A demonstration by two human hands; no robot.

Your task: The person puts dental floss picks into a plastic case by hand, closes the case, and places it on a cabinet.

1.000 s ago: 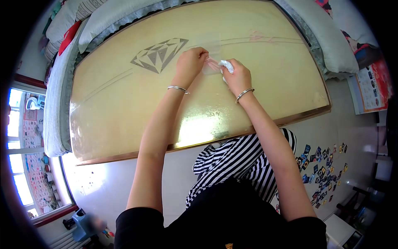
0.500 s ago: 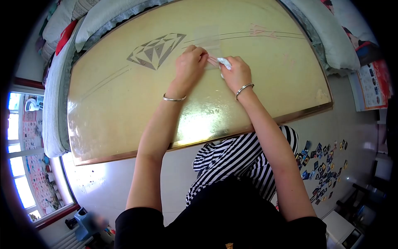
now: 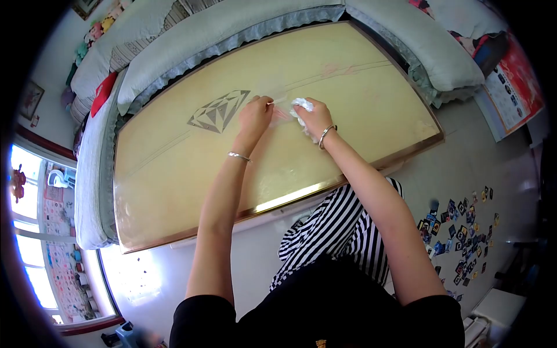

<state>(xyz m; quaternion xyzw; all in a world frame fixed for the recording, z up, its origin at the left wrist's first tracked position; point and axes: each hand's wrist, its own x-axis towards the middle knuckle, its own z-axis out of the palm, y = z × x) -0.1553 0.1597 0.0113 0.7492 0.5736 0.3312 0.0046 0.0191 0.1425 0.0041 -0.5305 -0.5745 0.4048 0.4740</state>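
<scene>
My left hand [image 3: 255,120] is over the pale yellow tabletop [image 3: 191,180], its thumb and fingers pinching the edge of a clear plastic piece that looks like a bag [image 3: 282,109]. The plastic is see-through, so its outline is hard to make out. To the right, my right hand [image 3: 317,120] is closed around a crumpled white tissue [image 3: 303,104]. Part of the tissue sticks out above the fingers and part hangs below the palm. A small gap separates the two hands, with the plastic between them. Each wrist wears a silver bracelet.
A dark diamond design [image 3: 219,111] marks the tabletop left of my hands. A grey-white sofa [image 3: 232,29] wraps around the table's far side. My striped trousers [image 3: 325,226] are at the near edge. Several small cards [image 3: 461,232] are scattered on the floor at right.
My hands have moved slightly apart, and more of the white tissue shows in my right hand. The plastic looks less spread out. The head view has shifted, showing more of the sofa.
</scene>
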